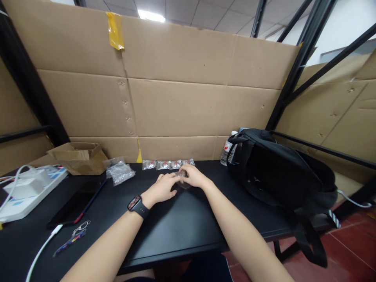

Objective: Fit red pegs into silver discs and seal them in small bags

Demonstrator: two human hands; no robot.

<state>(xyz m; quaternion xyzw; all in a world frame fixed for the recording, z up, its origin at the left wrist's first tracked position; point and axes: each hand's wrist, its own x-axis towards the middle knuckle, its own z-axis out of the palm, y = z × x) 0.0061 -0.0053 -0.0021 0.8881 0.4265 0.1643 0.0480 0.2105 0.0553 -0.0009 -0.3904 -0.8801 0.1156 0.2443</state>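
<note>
A small clear plastic packet (185,185) lies on the black table under my fingertips. My right hand (193,176) pinches it from above, fingers curled down and partly hiding it. Stretched in from the left, my left hand (162,189) touches the packet's near-left edge with its fingertips, thumb held apart. What the packet contains is too covered to make out. Just behind my hands, several similar clear packets (149,164) with shiny round contents and red marks sit in a row. A dark smartwatch (135,203) is on my left wrist.
Empty-looking clear bags (120,172) lie left, beside an open cardboard box (85,158). A power strip (32,196), a black tablet (75,203) and a keyring (80,227) occupy the left side. A black backpack (282,172) and a water bottle (226,152) stand right. Cardboard (188,105) walls the back.
</note>
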